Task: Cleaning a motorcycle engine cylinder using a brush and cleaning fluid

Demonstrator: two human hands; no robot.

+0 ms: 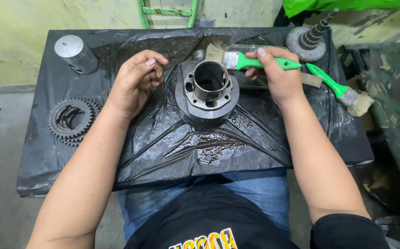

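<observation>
On the black plastic sheet (200, 147), a silver metal piston (75, 54) stood far left above a dark toothed gear ring (70, 121). The left hand (135, 83) hovered loosely curled, grasping nothing. The finned dark metal engine cylinder (207, 92) sat centre. The right hand (278, 74) clasped a green-handled paintbrush (248, 60), bristles at the cylinder's top edge. Another green-handled brush (340, 90) lay right.

brushes (255, 61): 2 | gears (70, 121): 2 | cylinder (207, 90): 1 | piston (75, 54): 1

Table (38, 161) under black plastic sheet (200, 147), cylinder (207, 92), piston (75, 54), gears (70, 121)
</observation>
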